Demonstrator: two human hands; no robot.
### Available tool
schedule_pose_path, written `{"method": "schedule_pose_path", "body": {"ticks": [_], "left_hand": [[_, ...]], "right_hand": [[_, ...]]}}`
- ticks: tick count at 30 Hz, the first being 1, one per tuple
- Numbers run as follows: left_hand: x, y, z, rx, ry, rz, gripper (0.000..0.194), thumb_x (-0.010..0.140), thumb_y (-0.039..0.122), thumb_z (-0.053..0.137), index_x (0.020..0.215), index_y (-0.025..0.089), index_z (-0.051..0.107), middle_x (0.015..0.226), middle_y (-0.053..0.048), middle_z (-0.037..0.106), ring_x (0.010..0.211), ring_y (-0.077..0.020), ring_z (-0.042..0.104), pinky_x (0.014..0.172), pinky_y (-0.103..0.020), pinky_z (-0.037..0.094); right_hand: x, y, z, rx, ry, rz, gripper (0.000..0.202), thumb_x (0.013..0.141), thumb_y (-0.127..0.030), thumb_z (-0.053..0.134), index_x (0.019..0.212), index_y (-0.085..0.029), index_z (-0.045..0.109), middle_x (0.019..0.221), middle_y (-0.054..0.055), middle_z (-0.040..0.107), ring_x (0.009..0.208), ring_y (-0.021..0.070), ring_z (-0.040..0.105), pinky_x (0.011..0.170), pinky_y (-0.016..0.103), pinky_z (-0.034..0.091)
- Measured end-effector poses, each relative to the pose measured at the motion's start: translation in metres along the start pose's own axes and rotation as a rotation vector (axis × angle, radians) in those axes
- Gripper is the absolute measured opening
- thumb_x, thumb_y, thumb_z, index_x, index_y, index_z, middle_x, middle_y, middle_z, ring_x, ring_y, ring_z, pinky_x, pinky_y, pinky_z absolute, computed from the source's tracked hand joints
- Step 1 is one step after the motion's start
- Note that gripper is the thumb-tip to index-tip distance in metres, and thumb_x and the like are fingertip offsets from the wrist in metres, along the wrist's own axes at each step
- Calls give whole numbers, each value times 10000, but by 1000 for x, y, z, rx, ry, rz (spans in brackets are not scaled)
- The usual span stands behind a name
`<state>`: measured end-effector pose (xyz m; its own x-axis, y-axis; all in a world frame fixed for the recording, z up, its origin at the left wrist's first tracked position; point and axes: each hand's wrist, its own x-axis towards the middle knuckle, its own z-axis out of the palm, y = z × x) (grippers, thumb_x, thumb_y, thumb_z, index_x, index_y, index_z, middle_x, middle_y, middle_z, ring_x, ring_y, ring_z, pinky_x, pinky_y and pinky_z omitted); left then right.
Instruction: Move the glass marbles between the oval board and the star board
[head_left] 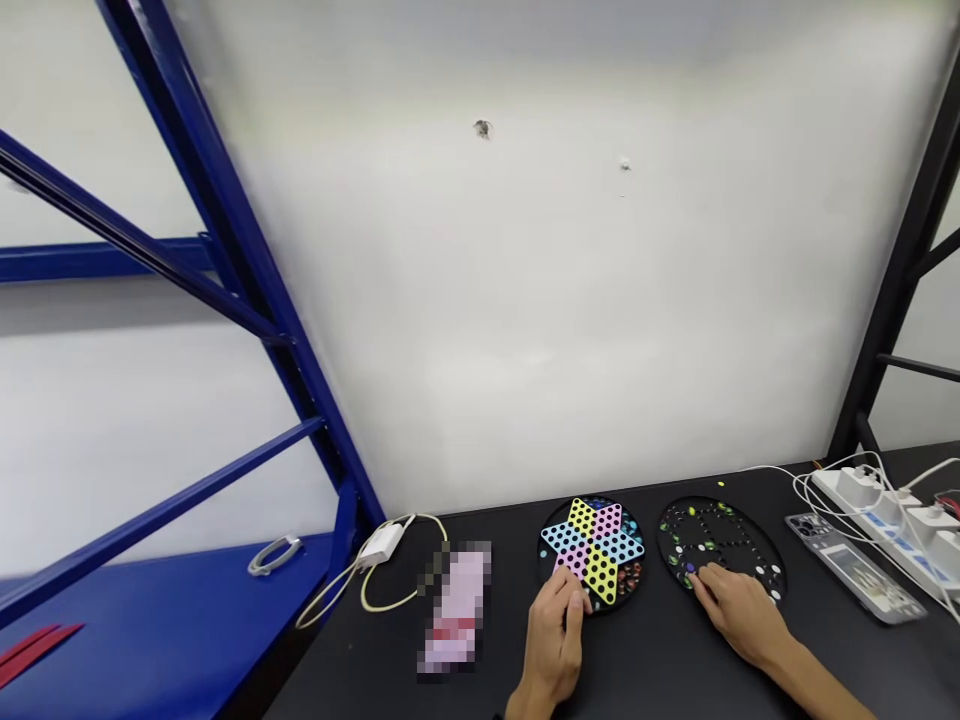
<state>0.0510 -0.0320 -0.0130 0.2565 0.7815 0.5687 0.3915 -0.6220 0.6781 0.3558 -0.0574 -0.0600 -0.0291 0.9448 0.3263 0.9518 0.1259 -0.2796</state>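
A Chinese checkers board point(621, 548) with a star of yellow, pink and blue points sits in a round black tray, and coloured marbles show around the star. My left hand point(553, 632) is curled at its near edge, fingertips touching the rim; anything inside the fingers is hidden. To the right lies a second round black board point(739, 545) with small holes and scattered green, white and yellow marbles. Over its near left part, my right hand point(733, 608) has thumb and fingers pinched together at a small purple marble point(690, 567).
Left of the boards lies a blurred pink packet point(459, 605), with a white adapter point(381, 543) and looped cable behind it. On the right are a phone point(855, 570) and a power strip point(892, 525) with plugs and cables. A white wall point(555, 300) rises behind the black table point(390, 660).
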Motion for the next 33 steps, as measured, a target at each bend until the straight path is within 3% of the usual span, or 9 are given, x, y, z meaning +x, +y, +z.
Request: {"method": "schedule_pose_path", "body": {"ticks": [5, 8, 11, 17, 22, 25, 27, 30, 33], "left_hand": [[-1, -5, 1, -7, 9, -16, 482, 1072, 395, 263, 700, 217, 511, 748, -18, 553, 696, -170, 550, 669, -281, 421], [-1, -5, 0, -4, 10, -14, 484, 1071, 395, 266, 694, 218, 512, 743, -19, 559, 696, -172, 554, 663, -280, 422], [1, -3, 0, 1, 8, -10, 484, 1072, 386, 264, 693, 217, 513, 740, -17, 557, 690, -169, 554, 658, -277, 419], [0, -4, -1, 6, 16, -5, 494, 1076, 392, 258, 688, 212, 506, 738, -14, 547, 685, -160, 555, 658, -273, 417], [-1, -4, -2, 14, 31, -8, 515, 1077, 408, 259, 676, 209, 512, 731, -14, 553, 669, -154, 556, 638, -269, 419], [0, -2, -2, 19, 31, -6, 525, 1076, 413, 258, 668, 209, 518, 730, -20, 566, 670, -159, 560, 633, -276, 426], [0, -1, -3, 22, 34, -8, 520, 1076, 410, 263, 669, 211, 519, 731, -23, 570, 672, -163, 561, 634, -281, 428], [0, 0, -3, 22, 36, 3, 515, 1077, 400, 262, 670, 212, 515, 730, -20, 569, 676, -161, 563, 639, -277, 425], [0, 0, -2, 27, 20, 16, 507, 1076, 388, 261, 668, 213, 505, 729, -17, 565, 682, -160, 565, 643, -270, 421]], "right_hand": [[3, -3, -5, 60, 11, 87, 454, 977, -476, 402, 582, -254, 385, 545, -5, 533, 486, 165, 492, 537, 298, 260], [16, 5, -13, 256, 22, 187, 510, 954, -558, 417, 570, -257, 268, 504, -42, 392, 483, 135, 376, 517, 282, 252], [43, 25, -22, 466, 116, 315, 525, 933, -642, 385, 599, -267, 228, 523, -57, 315, 519, 128, 341, 510, 266, 284], [96, 62, -19, 423, 78, 384, 505, 873, -642, 444, 578, -272, 266, 522, -51, 346, 550, 152, 396, 572, 287, 337], [104, 58, 6, 447, 21, 370, 255, 771, -432, 649, 675, -259, 488, 544, -52, 428, 550, 187, 492, 641, 329, 400], [105, 54, 14, 531, 30, 376, 236, 730, -394, 697, 687, -254, 512, 542, -61, 407, 538, 180, 492, 629, 327, 409], [107, 56, 12, 631, 49, 385, 298, 764, -466, 665, 660, -252, 486, 536, -56, 412, 519, 162, 470, 578, 300, 396], [112, 67, -1, 812, 102, 418, 396, 869, -615, 444, 720, -251, 490, 556, -46, 428, 452, 133, 395, 460, 263, 339], [113, 83, -18, 937, 153, 447, 423, 877, -615, 327, 798, -243, 513, 608, -23, 474, 426, 120, 353, 396, 250, 303]]}}
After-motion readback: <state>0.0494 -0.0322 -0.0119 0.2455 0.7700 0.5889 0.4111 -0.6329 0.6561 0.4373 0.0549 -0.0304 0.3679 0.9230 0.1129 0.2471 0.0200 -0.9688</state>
